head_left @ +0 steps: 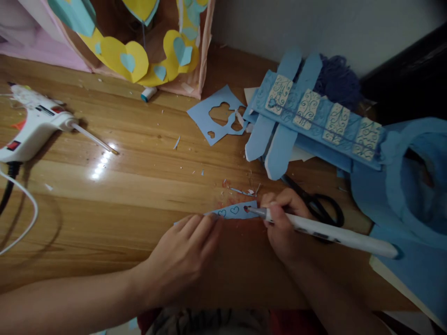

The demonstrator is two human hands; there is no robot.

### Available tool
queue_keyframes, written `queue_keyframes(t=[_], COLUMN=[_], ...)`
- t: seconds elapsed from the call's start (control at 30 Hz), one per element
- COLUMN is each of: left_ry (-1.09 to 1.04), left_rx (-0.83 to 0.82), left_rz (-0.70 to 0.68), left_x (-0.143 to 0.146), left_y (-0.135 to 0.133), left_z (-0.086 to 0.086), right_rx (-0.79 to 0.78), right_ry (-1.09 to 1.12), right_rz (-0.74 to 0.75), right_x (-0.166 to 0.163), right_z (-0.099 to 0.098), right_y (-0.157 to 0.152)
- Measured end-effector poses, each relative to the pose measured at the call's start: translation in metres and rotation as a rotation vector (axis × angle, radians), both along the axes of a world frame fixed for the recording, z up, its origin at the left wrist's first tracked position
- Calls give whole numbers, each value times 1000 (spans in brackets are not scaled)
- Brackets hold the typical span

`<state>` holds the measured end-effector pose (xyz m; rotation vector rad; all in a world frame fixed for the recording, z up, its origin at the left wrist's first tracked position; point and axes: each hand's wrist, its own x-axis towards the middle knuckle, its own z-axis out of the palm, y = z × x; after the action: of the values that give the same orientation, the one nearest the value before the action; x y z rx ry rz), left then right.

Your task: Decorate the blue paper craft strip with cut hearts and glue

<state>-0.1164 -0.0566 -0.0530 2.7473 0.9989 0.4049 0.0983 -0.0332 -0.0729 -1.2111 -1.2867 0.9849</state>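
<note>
A narrow strip of light blue paper [234,211] lies on the wooden table [139,186], with small hearts drawn on it. My left hand [185,253] rests flat on the strip's left end, fingers stretched out and pressing it down. My right hand [284,223] grips a white marker pen [324,231] whose tip touches the strip's right end beside a red mark. The pen's far end points right.
Black-handled scissors [319,204] lie just behind my right hand. A white glue gun [35,125] with a cord sits at the left. Blue foam craft pieces [314,116], a cut-out blue sheet [218,116] and a box with yellow hearts [139,51] stand at the back. Paper scraps litter the table.
</note>
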Motion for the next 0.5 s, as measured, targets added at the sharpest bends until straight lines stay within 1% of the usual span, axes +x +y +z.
queue_keyframes(t=[0.07,0.13,0.17,0.23,0.33,0.4,0.47,0.5], left_ry=[16,-19,-41,-79,-89,-94,-127,-158], left_rx=[-70,-101,-122,-181,-294,-351,-366,-340], left_rz=[90,188,212,205,149,148,198,255], left_x=[-1,-1,-1,0,1,2,0,-2], left_y=[9,18,22,30,38,40,45,48], left_z=[-3,-6,-8,-10,-10,-8,-7,-6], right_rx=[-1,-23,-29,-11,72,127,160,166], right_ry=[12,-54,-84,-88,7,55,65,63], right_rz=[-88,-151,-166,-166,-84,-4,56,67], right_x=[6,12,14,16,16,15,13,12], right_z=[2,5,7,9,14,18,23,25], right_y=[2,3,3,1,-2,-4,-5,-6])
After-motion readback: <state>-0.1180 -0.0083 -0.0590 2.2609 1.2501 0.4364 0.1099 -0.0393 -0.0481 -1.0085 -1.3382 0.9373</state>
